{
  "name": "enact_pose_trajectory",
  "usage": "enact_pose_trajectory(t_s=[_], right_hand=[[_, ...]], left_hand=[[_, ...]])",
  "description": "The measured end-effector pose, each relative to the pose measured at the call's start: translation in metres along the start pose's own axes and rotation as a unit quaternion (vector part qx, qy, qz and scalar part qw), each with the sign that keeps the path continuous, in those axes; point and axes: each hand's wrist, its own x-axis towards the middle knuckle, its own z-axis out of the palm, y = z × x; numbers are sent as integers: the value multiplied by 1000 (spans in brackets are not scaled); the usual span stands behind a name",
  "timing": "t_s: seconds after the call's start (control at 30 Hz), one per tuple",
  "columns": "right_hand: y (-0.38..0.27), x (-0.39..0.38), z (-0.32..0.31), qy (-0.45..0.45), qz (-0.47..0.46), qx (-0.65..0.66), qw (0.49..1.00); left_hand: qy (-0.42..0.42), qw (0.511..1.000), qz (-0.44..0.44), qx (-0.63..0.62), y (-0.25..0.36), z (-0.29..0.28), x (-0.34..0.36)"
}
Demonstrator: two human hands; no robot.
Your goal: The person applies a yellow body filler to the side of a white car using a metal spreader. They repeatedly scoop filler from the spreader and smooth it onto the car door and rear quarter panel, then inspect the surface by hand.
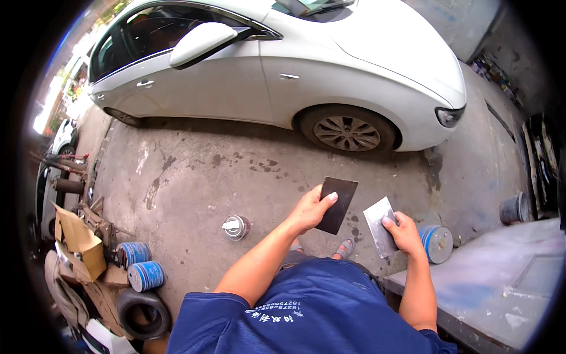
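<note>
My left hand (310, 210) grips a dark, flat rectangular sheet (340, 217) by its left edge, with the thumb pressed on its face. To the right of it, my right hand (408, 233) pinches a thin silvery-grey rectangular sheet (377, 224), thumb on top. The two sheets are apart, both held in front of my body above the floor. Whether either is stiff or soft I cannot tell. An open-looking round tin (237, 229) with something pale on its top stands on the floor to the left of my left forearm.
A white car (224, 88) stands across the far side, its front wheel (346, 131) nearest. Blue drums (146, 276), a tyre (143, 314) and a cardboard box (82, 242) crowd the left. Another blue drum (437, 243) and a grey bench top (489, 283) lie right.
</note>
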Motion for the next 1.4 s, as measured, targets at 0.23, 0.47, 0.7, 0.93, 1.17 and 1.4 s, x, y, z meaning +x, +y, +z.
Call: enact_pose_trajectory(t_s=[0.23, 0.47, 0.7, 0.93, 1.17, 1.4], right_hand=[[-55, 21, 111, -111, -133, -217, 961], [-149, 28, 214, -245, -247, -424, 836], [-190, 55, 270, -307, -392, -490, 716], [-186, 141, 318, -165, -427, -270, 847], [-232, 233, 363, -267, -414, -227, 840], [-267, 304, 418, -365, -420, -120, 822]], left_hand=[[117, 985, -50, 120, 30, -111, -71], [192, 966, 49, 166, 20, -188, -102], [91, 990, 60, 90, 44, -222, -105], [198, 977, 34, 76, 61, -268, -84], [302, 947, -1, 112, 102, -325, -36], [388, 913, -5, 130, 143, -370, -6]])
